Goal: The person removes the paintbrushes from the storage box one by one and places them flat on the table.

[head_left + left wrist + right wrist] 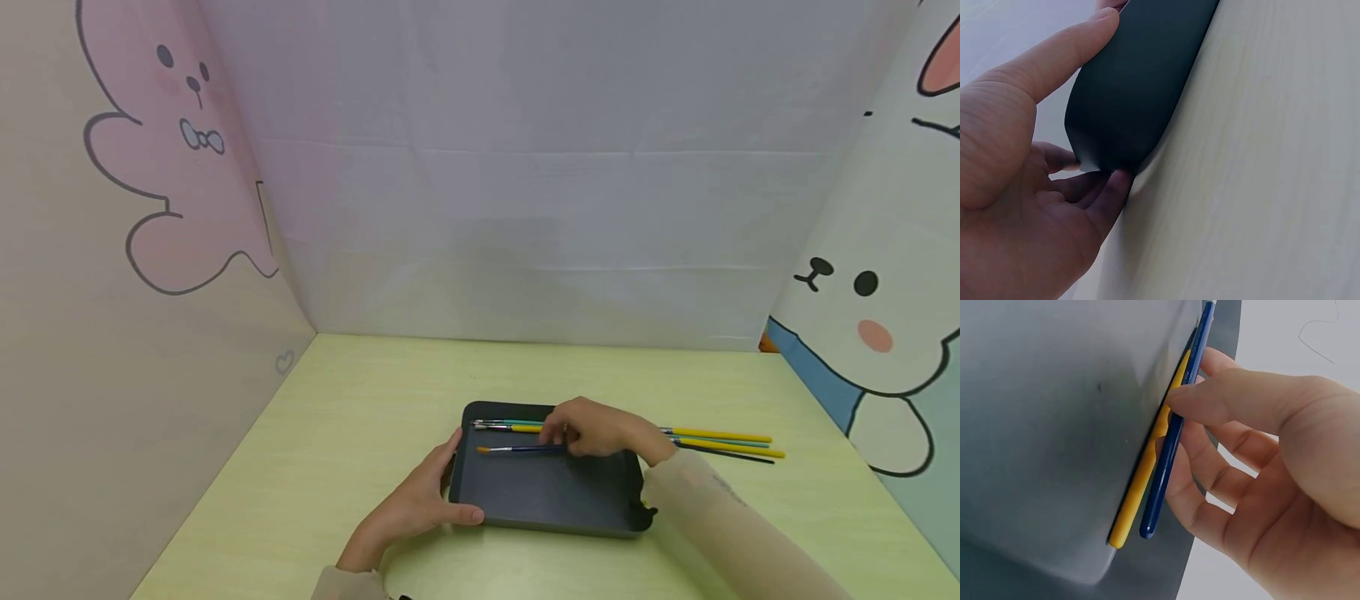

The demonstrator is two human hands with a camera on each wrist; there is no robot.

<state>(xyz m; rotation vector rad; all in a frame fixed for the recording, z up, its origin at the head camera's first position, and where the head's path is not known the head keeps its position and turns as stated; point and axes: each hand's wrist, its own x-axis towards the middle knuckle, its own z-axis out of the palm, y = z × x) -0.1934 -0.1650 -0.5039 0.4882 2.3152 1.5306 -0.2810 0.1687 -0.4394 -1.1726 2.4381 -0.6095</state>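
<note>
A black rectangular tray [540, 496] lies on the table. At its near left corner my left hand [420, 496] grips it, thumb along the front rim; the left wrist view shows the other fingers [1113, 194] tucked round the corner. Over the tray, my right hand [600, 427] pinches a dark blue paintbrush [1163, 469] between thumb and fingers, its orange-brown bristles pointing left. Beside it, along the tray's far side, lie a yellow-handled paintbrush [1132, 494] and a teal-handled paintbrush [513, 422], both partly hidden by the right hand in the head view.
Right of the tray, several more paintbrushes [731, 442] with yellow, teal and dark handles lie on the pale table [375, 392], partly behind my right wrist. Fabric walls [525, 208] with cartoon animals enclose the table at the back and sides.
</note>
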